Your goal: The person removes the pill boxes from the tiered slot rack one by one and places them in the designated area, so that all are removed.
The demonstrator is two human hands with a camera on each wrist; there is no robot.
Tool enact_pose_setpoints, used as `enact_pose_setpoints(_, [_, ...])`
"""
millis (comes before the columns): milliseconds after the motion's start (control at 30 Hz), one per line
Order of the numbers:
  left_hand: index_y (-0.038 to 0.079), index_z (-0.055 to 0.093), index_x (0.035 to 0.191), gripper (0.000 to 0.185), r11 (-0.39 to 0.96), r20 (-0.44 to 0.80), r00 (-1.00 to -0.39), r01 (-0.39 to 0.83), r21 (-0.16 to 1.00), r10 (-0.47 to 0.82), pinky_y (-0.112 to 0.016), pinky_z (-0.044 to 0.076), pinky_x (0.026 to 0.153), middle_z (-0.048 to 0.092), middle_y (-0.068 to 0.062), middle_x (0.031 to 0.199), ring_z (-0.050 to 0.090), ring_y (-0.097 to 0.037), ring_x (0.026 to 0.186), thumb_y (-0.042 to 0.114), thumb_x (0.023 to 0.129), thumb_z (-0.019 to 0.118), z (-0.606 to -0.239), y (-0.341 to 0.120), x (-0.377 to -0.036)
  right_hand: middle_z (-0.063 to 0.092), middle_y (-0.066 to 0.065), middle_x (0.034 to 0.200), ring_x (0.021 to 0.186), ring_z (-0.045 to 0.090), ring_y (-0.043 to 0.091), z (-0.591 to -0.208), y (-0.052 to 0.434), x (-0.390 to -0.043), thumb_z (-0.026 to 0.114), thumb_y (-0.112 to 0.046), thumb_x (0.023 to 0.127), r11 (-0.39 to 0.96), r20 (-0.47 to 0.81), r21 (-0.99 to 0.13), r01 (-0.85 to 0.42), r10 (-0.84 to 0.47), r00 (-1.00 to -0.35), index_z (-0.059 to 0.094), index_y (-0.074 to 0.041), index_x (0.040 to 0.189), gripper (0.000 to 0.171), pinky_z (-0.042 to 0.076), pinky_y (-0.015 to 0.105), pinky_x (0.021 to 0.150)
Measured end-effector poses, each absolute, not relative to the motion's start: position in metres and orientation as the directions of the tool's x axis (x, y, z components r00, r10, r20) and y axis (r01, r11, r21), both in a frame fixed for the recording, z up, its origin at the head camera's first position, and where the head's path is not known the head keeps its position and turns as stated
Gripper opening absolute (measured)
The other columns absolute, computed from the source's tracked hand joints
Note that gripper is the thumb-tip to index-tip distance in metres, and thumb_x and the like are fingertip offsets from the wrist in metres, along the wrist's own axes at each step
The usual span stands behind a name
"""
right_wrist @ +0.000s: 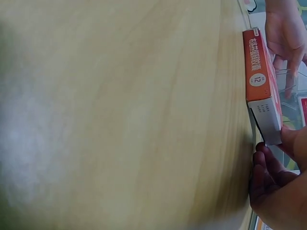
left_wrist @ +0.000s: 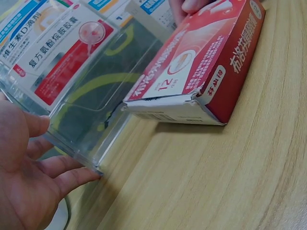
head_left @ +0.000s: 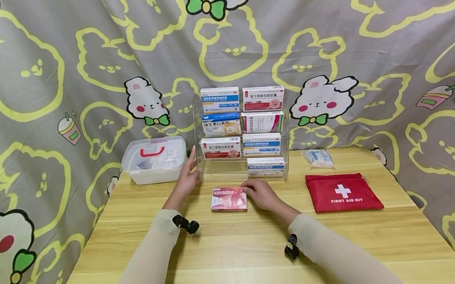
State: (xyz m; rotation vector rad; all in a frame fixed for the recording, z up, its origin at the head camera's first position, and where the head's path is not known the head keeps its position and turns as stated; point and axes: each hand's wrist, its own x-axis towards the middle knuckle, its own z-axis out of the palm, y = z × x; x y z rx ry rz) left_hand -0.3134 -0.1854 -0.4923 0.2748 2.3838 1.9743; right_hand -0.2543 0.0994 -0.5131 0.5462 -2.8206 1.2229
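My right hand (head_left: 260,193) pinches the right end of a red medicine box (head_left: 229,200), thumb on top and fingers at the underside in the right wrist view. The box lies flat, just above or on the table, in front of a clear tiered display rack (head_left: 223,171). My left hand (left_wrist: 29,167) touches the rack's left side with its fingers extended. Several medicine boxes stand on the tiers, among them a vitamin D box (head_left: 221,124) and a red-and-white box (head_left: 220,148) above the bare left part of the bottom tier. A blue-and-white box (head_left: 266,166) occupies that tier's right part.
Left of the rack stands a clear plastic case (head_left: 154,161) with a red handle. To the right lie a red first aid pouch (head_left: 344,193) and a small plastic-wrapped packet (head_left: 318,158). A patterned curtain (head_left: 239,38) hangs behind the wooden table (head_left: 236,257).
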Motion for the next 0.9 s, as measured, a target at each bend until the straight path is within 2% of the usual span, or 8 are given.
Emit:
enact_pose_setpoints(133, [0.049,0.009,0.164,0.085,0.178,0.080,-0.984,0.108,0.978,0.158,-0.025,0.043,0.058,0.024,-0.018,0.169,0.051,-0.046,0.128,-0.004,0.107,0.044,-0.492,-0.185,-0.314,0.075,0.007,0.111,0.111,0.067,0.028,-0.514,0.097,-0.255,0.063,-0.015,0.104,0.653,0.140,-0.685,-0.324,-0.319,-0.937,0.078,-0.009,0.108,0.017,0.051,0.047,0.099])
enact_pose_setpoints(300, [0.058,0.012,0.159,0.088,0.158,0.085,-0.984,0.110,0.981,0.158,-0.022,0.042,0.057,0.026,-0.018,0.168,0.053,-0.049,0.116,-0.005,0.107,0.044,-0.493,-0.186,-0.314,0.074,0.007,0.112,0.112,0.066,0.028,-0.516,0.095,-0.256,0.062,-0.016,0.104,0.672,0.122,-0.671,-0.315,-0.319,-0.940,0.078,-0.009,0.109,0.018,0.051,0.047,0.100])
enact_pose_setpoints(533, [0.043,0.008,0.165,0.084,0.168,0.092,-0.982,0.120,0.978,0.166,-0.023,0.042,0.056,0.024,-0.019,0.169,0.051,-0.048,0.122,-0.006,0.106,0.044,-0.493,-0.187,-0.315,0.072,0.009,0.117,0.113,0.065,0.028,-0.515,0.094,-0.253,0.065,-0.018,0.103,0.667,0.125,-0.680,-0.305,-0.304,-0.944,0.076,-0.008,0.115,0.019,0.051,0.047,0.100])
enact_pose_setpoints(667, [0.043,0.008,0.165,0.084,0.175,0.085,-0.983,0.113,0.978,0.163,-0.025,0.043,0.058,0.026,-0.019,0.168,0.052,-0.048,0.123,-0.005,0.106,0.045,-0.494,-0.187,-0.314,0.069,0.009,0.122,0.110,0.065,0.026,-0.513,0.094,-0.251,0.068,-0.021,0.102,0.669,0.148,-0.673,-0.315,-0.296,-0.944,0.074,-0.008,0.121,0.025,0.053,0.045,0.097])
enact_pose_setpoints(900, [0.061,0.012,0.158,0.089,0.182,0.083,-0.984,0.112,0.977,0.158,-0.027,0.045,0.060,0.025,-0.018,0.169,0.046,-0.046,0.136,-0.005,0.106,0.045,-0.493,-0.187,-0.314,0.068,0.006,0.121,0.112,0.062,0.026,-0.504,0.090,-0.238,0.076,-0.022,0.095,0.665,0.210,-0.648,-0.370,-0.312,-0.927,0.072,-0.008,0.127,0.035,0.053,0.046,0.098])
